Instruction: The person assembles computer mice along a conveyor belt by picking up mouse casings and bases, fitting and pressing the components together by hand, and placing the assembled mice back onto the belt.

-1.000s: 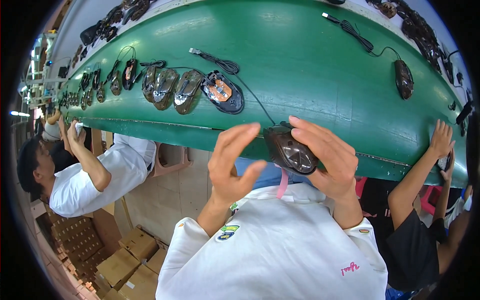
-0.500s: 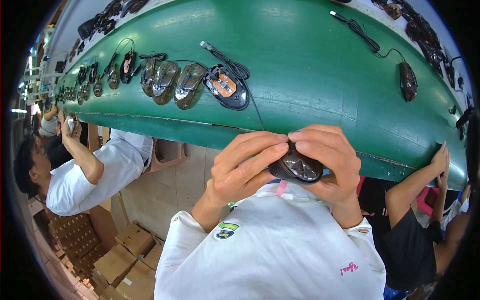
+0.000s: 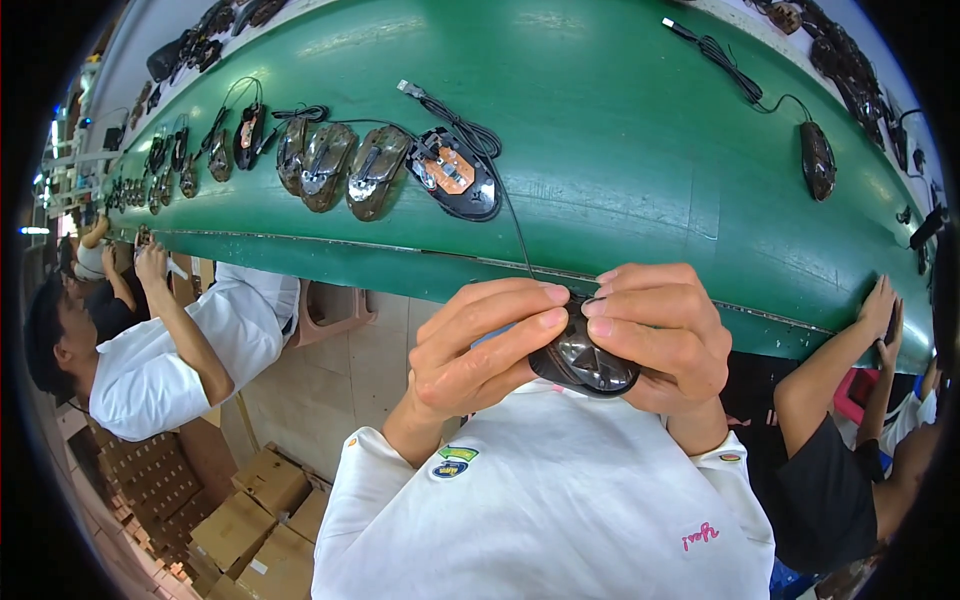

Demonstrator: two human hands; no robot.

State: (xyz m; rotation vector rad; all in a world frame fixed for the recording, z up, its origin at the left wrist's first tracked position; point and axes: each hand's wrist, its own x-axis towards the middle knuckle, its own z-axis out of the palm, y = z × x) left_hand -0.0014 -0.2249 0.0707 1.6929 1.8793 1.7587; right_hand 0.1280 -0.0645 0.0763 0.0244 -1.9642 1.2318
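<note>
A dark, glossy computer mouse (image 3: 590,358) is held between both hands just off the near edge of the green belt. My left hand (image 3: 480,345) grips its left side, thumb hidden beneath. My right hand (image 3: 665,340) closes round the right side, fingertips on the top shell near the cable end. A thin cable runs from that end up to the belt. Ahead to the left lies an open mouse base (image 3: 453,178) with an orange-brown circuit board and a coiled black cable (image 3: 465,130). Beside it rest translucent brown mouse shells (image 3: 376,175).
More mice stretch along the green belt (image 3: 600,120) to the far left. A finished-looking wired mouse (image 3: 817,162) lies at right. One co-worker in white (image 3: 180,370) sits left; another in black (image 3: 820,480) is right. Cardboard boxes (image 3: 235,525) stand on the floor.
Both hands and the mouse have come slightly lower, toward my body. My right fingers have spread further over the top shell. The left co-worker's arm has moved.
</note>
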